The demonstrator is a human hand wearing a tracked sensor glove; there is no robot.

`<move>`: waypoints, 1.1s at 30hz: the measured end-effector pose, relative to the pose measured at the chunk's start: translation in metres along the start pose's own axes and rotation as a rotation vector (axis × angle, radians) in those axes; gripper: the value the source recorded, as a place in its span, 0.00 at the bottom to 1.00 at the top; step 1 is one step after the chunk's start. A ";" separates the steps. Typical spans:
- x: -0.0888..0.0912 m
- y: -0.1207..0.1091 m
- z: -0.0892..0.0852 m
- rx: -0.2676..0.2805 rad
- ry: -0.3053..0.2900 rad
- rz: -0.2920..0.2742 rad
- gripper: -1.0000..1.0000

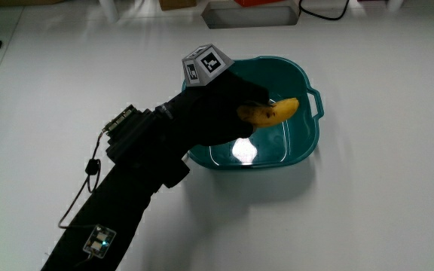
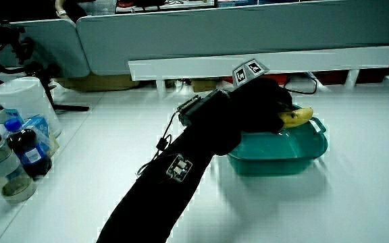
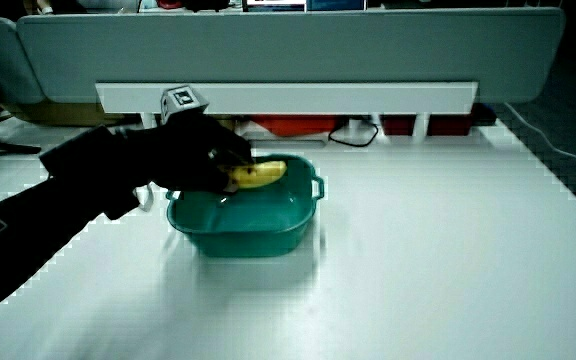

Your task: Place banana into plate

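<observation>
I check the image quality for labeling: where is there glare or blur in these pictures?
Main view: a bright glare spot on the floor of the teal basin, below the banana held by the hand. In a side view, the forearm looks smeared; the banana stays readable. In a side view, a pale reflection lies on the basin.

The teal plate (image 1: 307,135) looks like smooth, glossy plastic, its inner floor throwing back a bright glare. The banana (image 1: 271,112) has a matt yellow skin flecked with dark brown spots, and the hand (image 1: 221,105) wears a matt black cloth glove with a hard, printed cube (image 1: 204,64) on its back. The white table (image 1: 368,218) is smooth with a soft sheen.
</observation>
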 end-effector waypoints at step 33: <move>-0.077 0.031 -0.055 -0.029 0.100 0.253 0.50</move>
